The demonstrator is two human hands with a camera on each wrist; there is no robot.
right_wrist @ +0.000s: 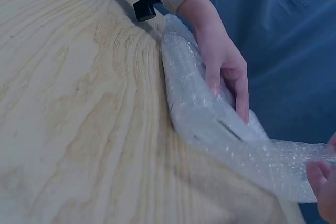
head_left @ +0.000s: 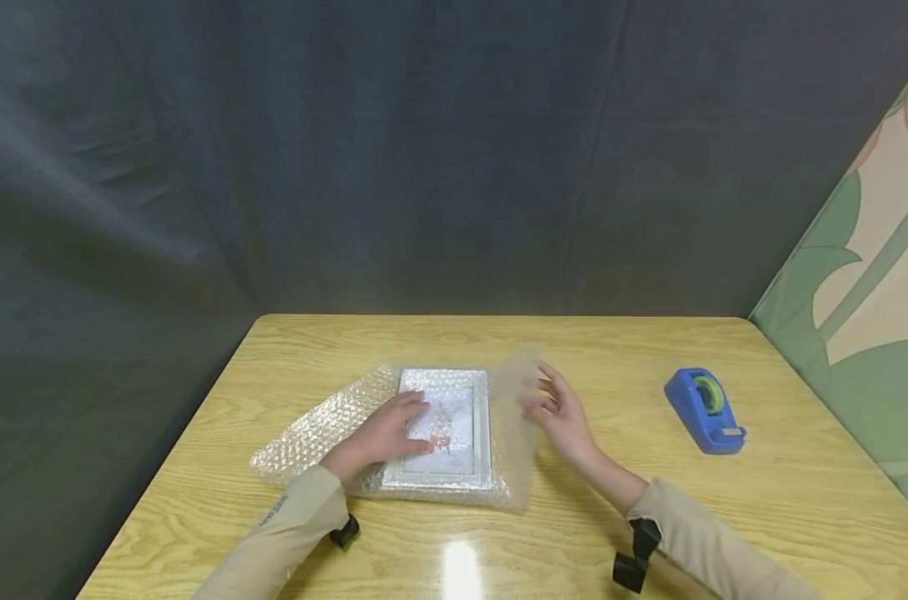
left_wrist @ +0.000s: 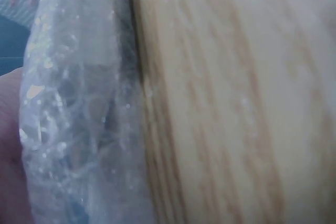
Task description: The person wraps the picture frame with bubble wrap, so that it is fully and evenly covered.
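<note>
A white picture frame (head_left: 482, 433) lies on the table under and within a sheet of bubble wrap (head_left: 314, 433). My left hand (head_left: 389, 429) rests on the wrapped frame's left half with its fingers spread; the right wrist view shows the same hand (right_wrist: 223, 59) pressing from above. At the frame's right side, my right hand (head_left: 562, 412) pinches the raised right flap of the wrap. In the right wrist view that hand (right_wrist: 324, 182) is at the edge, thumb and fingers on the stretched wrap (right_wrist: 283, 166). The left wrist view shows mostly wrap (left_wrist: 84, 103) close up.
A blue tape dispenser (head_left: 704, 412) with a greenish roll stands at the right of the wooden table (head_left: 611, 358). A dark curtain (head_left: 423, 167) hangs behind the table and at the left. A wall with painted flowers (head_left: 866, 333) borders the right.
</note>
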